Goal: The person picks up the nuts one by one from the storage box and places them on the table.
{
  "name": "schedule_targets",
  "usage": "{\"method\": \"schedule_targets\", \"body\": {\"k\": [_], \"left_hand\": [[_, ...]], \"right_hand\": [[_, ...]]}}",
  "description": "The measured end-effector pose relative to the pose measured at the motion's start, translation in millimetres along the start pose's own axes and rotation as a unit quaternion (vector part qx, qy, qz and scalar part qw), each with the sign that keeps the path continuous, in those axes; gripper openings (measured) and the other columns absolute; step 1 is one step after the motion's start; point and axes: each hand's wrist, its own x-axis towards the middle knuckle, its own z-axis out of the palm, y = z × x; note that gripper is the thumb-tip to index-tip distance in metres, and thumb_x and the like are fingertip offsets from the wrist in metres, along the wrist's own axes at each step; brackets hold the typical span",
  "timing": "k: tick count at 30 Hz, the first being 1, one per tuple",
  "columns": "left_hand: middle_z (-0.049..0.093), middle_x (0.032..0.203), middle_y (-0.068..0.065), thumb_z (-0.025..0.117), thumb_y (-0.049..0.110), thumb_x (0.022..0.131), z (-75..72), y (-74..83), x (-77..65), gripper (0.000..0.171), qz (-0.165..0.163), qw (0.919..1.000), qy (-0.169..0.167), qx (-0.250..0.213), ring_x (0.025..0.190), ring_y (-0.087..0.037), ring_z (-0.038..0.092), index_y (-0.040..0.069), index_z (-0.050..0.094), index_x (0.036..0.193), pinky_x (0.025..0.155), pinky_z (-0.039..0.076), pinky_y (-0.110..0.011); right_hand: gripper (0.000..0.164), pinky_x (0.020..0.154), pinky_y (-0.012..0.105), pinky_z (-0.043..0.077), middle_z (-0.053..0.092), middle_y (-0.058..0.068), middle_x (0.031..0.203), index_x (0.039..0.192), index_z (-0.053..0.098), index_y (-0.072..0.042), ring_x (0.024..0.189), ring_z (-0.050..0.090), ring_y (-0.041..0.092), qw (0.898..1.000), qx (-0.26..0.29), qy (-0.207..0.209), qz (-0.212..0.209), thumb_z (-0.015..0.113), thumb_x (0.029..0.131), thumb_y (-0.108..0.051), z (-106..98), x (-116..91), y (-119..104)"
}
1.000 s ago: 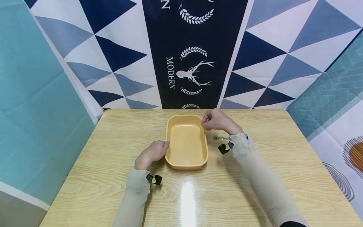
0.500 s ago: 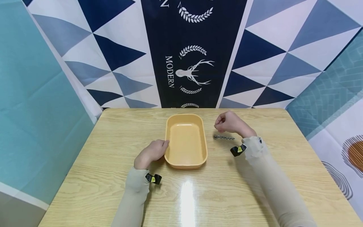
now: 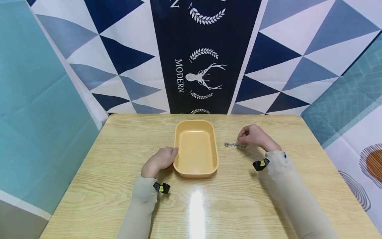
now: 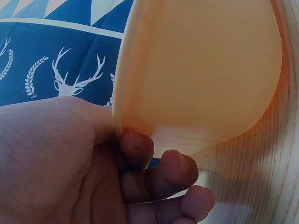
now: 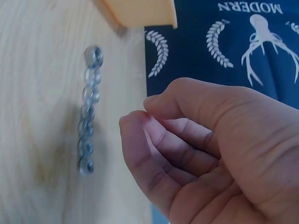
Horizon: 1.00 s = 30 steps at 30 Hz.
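My left hand (image 3: pixel 160 159) grips the left rim of a yellow-orange plastic tray (image 3: pixel 216 156), its thumb over the edge. In the left wrist view, the fingers curl beneath the tray's wall (image 4: pixel 124 70). Right of the tray, a short row of small shiny metal nuts (image 3: pixel 231 144) lies on the table, end to end. My right hand (image 3: pixel 257 136) hovers just above the row's right end, thumb and index fingertips drawn together. Nothing shows between them in the right wrist view, where the nuts (image 5: pixel 88 112) lie left of the fingertips.
The wooden table (image 3: pixel 125 139) meets a patterned cloth backdrop (image 3: pixel 206 66) at its far edge. A teal cloth (image 3: pixel 44 99) hangs at the left side. Bright glare (image 3: pixel 197 212) lies on the table before the tray.
My right hand has moved from the tray's right rim, rightward and slightly nearer, to the row of nuts. The sleeve no longer covers part of the row. My left hand stays on the tray.
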Motion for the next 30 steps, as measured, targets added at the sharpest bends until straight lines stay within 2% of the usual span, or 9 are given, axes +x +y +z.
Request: {"method": "schedule_targets", "body": {"k": [8, 15, 19, 25, 30], "left_hand": [[0.055, 0.076, -0.008, 0.028, 0.036, 0.113, -1.8, -0.3, 0.8, 0.05, -0.001, 1.0, 0.0, -0.004, 0.065, -0.019, 0.052, 0.009, 0.067, 0.096, 0.07, 0.044, -0.032], [0.053, 0.074, -0.007, 0.029, 0.035, 0.113, -3.5, -0.7, -0.4, 0.05, 0.005, 0.9999, 0.01, -0.004, 0.065, -0.019, 0.051, 0.01, 0.066, 0.091, 0.067, 0.043, -0.031], [0.052, 0.073, -0.007, 0.03, 0.035, 0.113, -4.0, -0.6, -1.7, 0.05, 0.001, 0.9999, 0.011, -0.007, 0.063, -0.019, 0.05, 0.01, 0.065, 0.088, 0.066, 0.043, -0.031], [0.051, 0.072, -0.006, 0.031, 0.034, 0.113, -2.6, 0.7, -1.3, 0.05, 0.009, 0.9999, 0.007, -0.012, 0.061, -0.018, 0.048, 0.01, 0.063, 0.083, 0.065, 0.042, -0.031], [0.05, 0.071, -0.006, 0.03, 0.036, 0.113, -1.7, 1.3, -1.4, 0.051, 0.001, 0.9999, 0.005, -0.015, 0.06, -0.017, 0.047, 0.011, 0.061, 0.081, 0.064, 0.042, -0.031]], "right_hand": [[0.018, 0.068, 0.028, 0.05, 0.073, 0.006, 0.075, 0.098, 0.072, 0.001, 0.071, 0.069, 0.022, 1.0, 0.002, 0.007, 0.008, 0.072, 0.091, -0.015, -3, -8, 19], [0.019, 0.066, 0.028, 0.046, 0.07, 0.008, 0.074, 0.098, 0.072, 0.001, 0.068, 0.06, 0.017, 1.0, -0.007, 0.005, 0.007, 0.071, 0.092, -0.017, -4, -15, 35], [0.017, 0.068, 0.026, 0.048, 0.069, 0.008, 0.078, 0.099, 0.073, 0.001, 0.07, 0.061, 0.017, 1.0, 0.005, 0.001, 0.012, 0.071, 0.092, -0.015, -3, -18, 41], [0.016, 0.072, 0.029, 0.048, 0.069, 0.006, 0.077, 0.098, 0.073, 0.001, 0.07, 0.06, 0.017, 1.0, -0.006, -0.003, 0.019, 0.07, 0.093, -0.014, -1, -23, 49], [0.018, 0.066, 0.029, 0.047, 0.069, 0.004, 0.075, 0.098, 0.073, 0.0, 0.069, 0.058, 0.016, 1.0, -0.02, 0.001, 0.02, 0.072, 0.093, -0.017, 2, -21, 52]]}}
